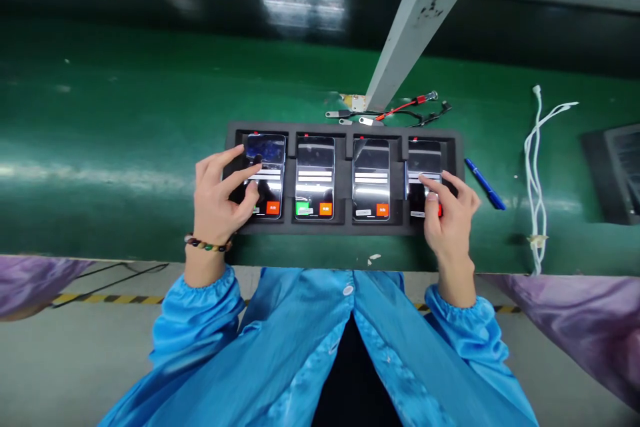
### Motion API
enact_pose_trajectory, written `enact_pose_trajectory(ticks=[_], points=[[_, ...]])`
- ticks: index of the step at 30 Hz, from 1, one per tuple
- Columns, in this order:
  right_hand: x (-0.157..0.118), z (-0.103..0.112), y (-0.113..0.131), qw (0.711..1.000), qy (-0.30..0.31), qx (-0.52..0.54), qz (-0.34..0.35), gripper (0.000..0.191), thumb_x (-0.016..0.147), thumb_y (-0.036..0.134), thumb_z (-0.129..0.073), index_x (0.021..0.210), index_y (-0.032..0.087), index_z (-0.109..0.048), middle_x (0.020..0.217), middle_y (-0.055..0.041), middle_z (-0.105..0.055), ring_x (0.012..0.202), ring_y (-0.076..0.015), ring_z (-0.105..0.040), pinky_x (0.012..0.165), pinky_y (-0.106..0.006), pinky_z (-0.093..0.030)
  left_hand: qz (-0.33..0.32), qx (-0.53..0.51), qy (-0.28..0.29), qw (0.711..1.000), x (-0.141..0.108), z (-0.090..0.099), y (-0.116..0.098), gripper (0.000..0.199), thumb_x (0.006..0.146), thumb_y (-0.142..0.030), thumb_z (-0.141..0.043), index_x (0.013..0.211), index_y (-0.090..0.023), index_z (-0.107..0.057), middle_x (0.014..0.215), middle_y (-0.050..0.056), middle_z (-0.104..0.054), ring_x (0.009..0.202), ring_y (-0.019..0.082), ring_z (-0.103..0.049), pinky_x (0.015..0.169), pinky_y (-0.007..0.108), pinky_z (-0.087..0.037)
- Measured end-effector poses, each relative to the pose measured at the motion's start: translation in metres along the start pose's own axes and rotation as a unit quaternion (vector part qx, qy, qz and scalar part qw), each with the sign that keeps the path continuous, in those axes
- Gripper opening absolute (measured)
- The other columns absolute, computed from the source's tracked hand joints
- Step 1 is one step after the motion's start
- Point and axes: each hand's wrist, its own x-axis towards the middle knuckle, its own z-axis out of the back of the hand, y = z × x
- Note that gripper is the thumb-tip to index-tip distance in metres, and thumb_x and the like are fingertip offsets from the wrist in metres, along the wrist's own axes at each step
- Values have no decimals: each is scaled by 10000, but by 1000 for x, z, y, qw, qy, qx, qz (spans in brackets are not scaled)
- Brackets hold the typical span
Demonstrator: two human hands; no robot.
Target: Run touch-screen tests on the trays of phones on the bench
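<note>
A dark foam tray (320, 229) holds several phones in a row, screens lit with white bars and coloured squares. My left hand (220, 195) is over the leftmost phone (273, 157), fingers apart, the index fingertip at its screen. Over the rightmost phone (425, 152) is my right hand (449, 213), its fingers apart and the index fingertip at the white bars. Between them lie the second phone (315, 160) and the third phone (371, 160), which neither hand touches. Each hand holds nothing.
Behind the tray, short black and red cables (405, 107) lie by the foot of a grey metal post (415, 20). To the right are a blue pen (484, 183), a bundled white cable (535, 173) and a dark tray (613, 173). Purple fabric shows at both sides.
</note>
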Motion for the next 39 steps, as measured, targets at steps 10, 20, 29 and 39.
enact_pose_trajectory(ticks=[10,20,29,39], points=[[14,-24,57,987,74,61,127,402,1099,269,-472,1426,299,-703,1363,-77,-784,1489,-315,-587,1220,-559,-396,12,4,-11,1000,-3,-1,0,322,912,-317,-763,1228,-355,-808,1596,28,-636,1442,420,-578,1249,763,-417],[88,-3,-23,1000,0,1,-17,364,1062,371,-485,1313,227,-706,1376,-135,-740,1373,-363,-553,1185,-605,-394,88,-28,2,996,43,-5,12,294,961,-369,-726,1250,-332,-770,1561,78,-584,1526,435,-447,1348,724,-296],[92,-13,-22,1000,-8,-28,7,281,1080,382,-457,1181,242,-679,1277,-115,-760,1283,-347,-547,1132,-586,-399,48,18,0,999,62,-22,13,215,986,-385,-713,1187,-323,-759,1470,114,-605,1474,440,-481,1289,712,-350],[100,-17,-24,999,19,-33,20,302,1107,423,-443,1179,247,-678,1183,-109,-770,1232,-351,-552,1106,-606,-393,36,48,10,998,63,-22,12,234,1026,-420,-660,1191,-278,-746,1514,143,-600,1469,431,-491,1259,683,-375]])
